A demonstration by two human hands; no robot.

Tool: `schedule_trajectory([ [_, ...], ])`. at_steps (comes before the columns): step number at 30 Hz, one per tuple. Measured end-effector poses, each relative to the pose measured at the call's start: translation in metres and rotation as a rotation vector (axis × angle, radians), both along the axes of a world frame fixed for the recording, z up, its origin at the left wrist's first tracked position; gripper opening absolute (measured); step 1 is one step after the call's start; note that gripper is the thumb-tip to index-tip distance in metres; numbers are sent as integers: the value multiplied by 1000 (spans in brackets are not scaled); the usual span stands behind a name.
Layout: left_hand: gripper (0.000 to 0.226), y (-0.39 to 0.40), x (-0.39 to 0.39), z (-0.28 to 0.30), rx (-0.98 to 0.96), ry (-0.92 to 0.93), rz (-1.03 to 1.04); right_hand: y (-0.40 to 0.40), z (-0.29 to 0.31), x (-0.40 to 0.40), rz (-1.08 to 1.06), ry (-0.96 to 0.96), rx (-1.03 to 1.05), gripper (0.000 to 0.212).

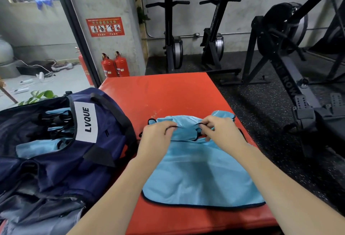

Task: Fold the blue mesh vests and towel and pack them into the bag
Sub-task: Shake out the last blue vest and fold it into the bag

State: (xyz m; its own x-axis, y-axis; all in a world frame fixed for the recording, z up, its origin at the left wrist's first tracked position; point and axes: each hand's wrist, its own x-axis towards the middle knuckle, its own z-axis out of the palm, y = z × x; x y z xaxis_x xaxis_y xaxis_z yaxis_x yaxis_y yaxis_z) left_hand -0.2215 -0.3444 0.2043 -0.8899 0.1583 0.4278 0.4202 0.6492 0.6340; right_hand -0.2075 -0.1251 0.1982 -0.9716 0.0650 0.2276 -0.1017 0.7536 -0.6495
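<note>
A light blue mesh vest [201,176] with black trim lies spread on the red mat [168,94], hem toward me. My left hand [156,137] pinches its far edge at the shoulder straps, and my right hand [218,130] pinches the same edge a little to the right. That top edge is lifted and bunched between them. To the left stands the open navy bag [61,160] with a white "LVQUE" label. Inside it lie other folded blue vests [37,148] with black straps.
Two red fire extinguishers [114,66] stand beyond the mat by a concrete pillar. Black rowing machines [291,70] occupy the dark speckled floor to the right and behind. A leafy plant [40,96] shows behind the bag.
</note>
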Motion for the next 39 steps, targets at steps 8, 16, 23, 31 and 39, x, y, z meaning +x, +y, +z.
schedule_trajectory([
  [8, 15, -50, -4, 6, 183, -11, 85, 79, -13, -1, -242, 53, 15, 13],
  [16, 12, -67, 16, -8, 25, -9, 6, 109, -9, 40, -298, 256, 235, 15],
  [23, 7, -82, 44, -25, -381, 4, -62, 116, -28, 84, 35, 455, 625, 29],
  [31, 16, -109, 73, -63, -550, -27, -311, 123, -73, 152, 212, 258, 804, 58],
  [39, 40, -113, 83, -76, -649, -23, -256, 110, -68, 174, 280, 217, 734, 17],
])
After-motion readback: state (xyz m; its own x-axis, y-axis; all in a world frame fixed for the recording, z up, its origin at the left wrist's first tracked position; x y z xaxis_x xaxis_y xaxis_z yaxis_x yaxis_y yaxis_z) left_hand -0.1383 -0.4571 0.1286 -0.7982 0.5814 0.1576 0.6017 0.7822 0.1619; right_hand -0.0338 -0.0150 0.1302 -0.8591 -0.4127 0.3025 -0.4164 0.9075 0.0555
